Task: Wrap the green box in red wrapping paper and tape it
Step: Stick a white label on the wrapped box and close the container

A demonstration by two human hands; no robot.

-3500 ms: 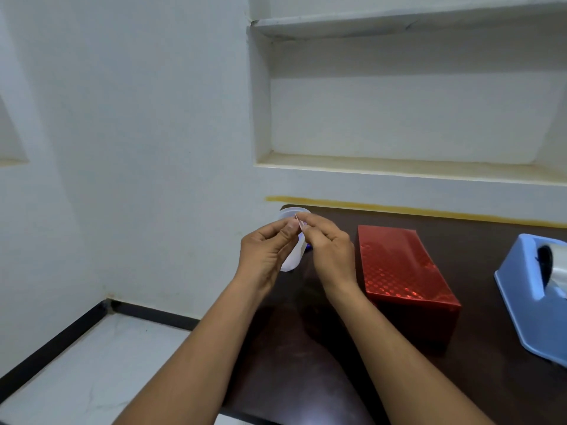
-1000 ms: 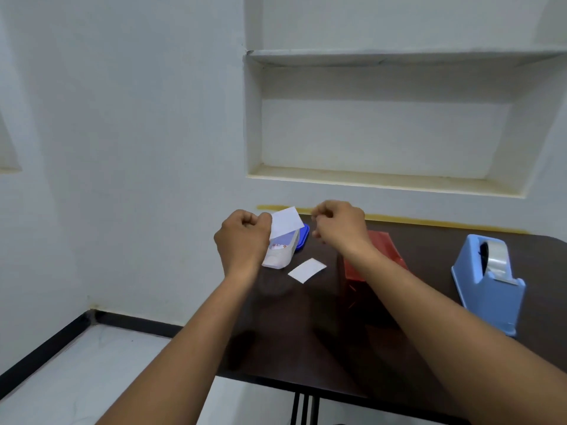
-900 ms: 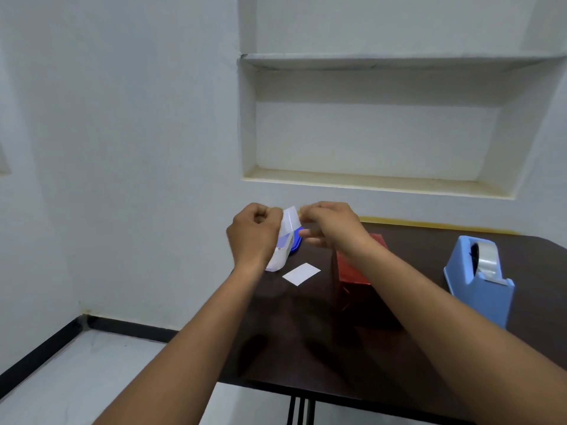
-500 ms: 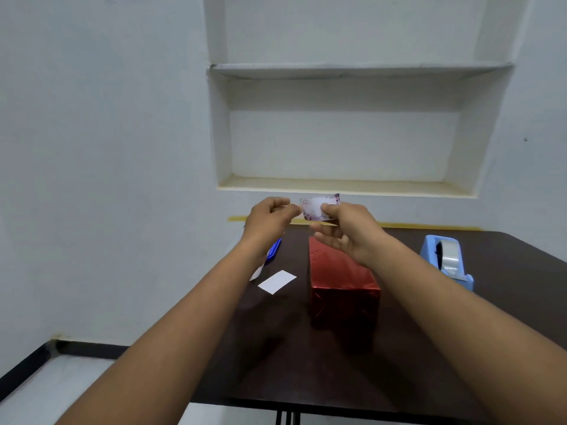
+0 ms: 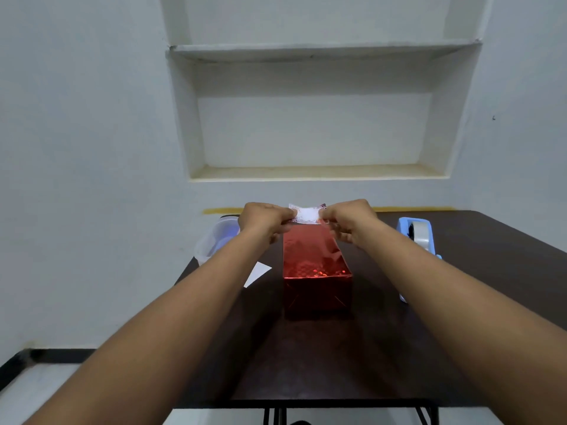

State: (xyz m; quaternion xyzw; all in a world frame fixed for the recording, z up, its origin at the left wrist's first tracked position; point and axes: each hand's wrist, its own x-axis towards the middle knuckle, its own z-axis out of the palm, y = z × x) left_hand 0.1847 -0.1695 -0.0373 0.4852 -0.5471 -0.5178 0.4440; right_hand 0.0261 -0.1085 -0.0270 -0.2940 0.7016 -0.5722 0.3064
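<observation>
Step in hand: I judge the wrapping done; the box (image 5: 316,265), fully covered in shiny red paper, stands at the centre of the frame on the dark table (image 5: 460,302), and I am at the finishing touch
Left hand (image 5: 265,220): fingers curled, pinching the left end of a small white sticker (image 5: 306,213) with a dark patterned edge
Right hand (image 5: 348,222): fingers curled, pinching the sticker's right end, stretching it flat just above the box's far top edge
Next move: I would lower the sticker squarely and press it down without creasing
Nearby: blue tape dispenser (image 5: 418,233) at right; clear tub (image 5: 214,240) and white paper slip (image 5: 257,273) at left
Writing: none I can read on the sticker or dispenser
</observation>
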